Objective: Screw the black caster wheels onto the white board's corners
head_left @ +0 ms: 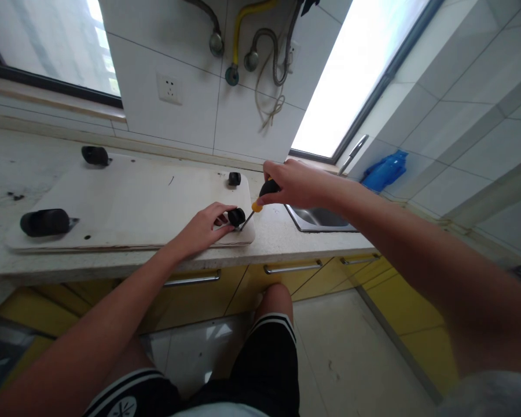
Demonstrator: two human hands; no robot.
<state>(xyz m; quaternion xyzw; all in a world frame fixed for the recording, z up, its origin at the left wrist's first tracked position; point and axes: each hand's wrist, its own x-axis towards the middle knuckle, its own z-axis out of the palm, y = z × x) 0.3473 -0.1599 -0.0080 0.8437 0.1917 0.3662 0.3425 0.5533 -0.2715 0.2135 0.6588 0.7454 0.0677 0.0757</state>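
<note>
The right hand [286,182] grips a screwdriver [257,207] by 1 black wheel [237,217]. The left hand [206,226] pinches that wheel. It looks like screwing; turning needs steady hands.

The left hand [208,227] holds a small black fitting [236,216] at the near right corner of a white board [143,200] on the countertop [274,231]. The right hand [289,184] grips a slanted black-and-yellow screwdriver [256,207], its tip probably at the fitting's base. Three more black fittings [44,223] stand on the board, left of a steel sink [319,218].
</note>
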